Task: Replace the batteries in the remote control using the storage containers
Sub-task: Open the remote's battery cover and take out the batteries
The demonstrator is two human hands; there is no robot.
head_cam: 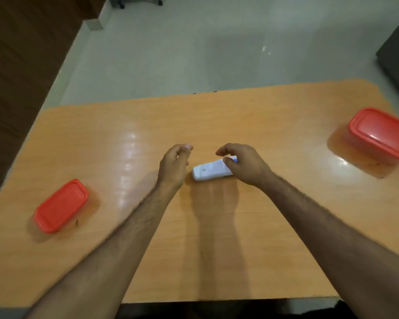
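Red-lidded containers point(61, 206) point(381, 134): two; remote point(211, 170): one.

Bare hairy forearms, no sleeves; left hand point(174, 165), right hand point(244, 165) ungloved.

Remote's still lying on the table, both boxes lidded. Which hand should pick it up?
Probably the right hand: its curled fingers are already over the far end of the white remote, maybe touching it. The left hand hovers beside the near end, holding nothing.
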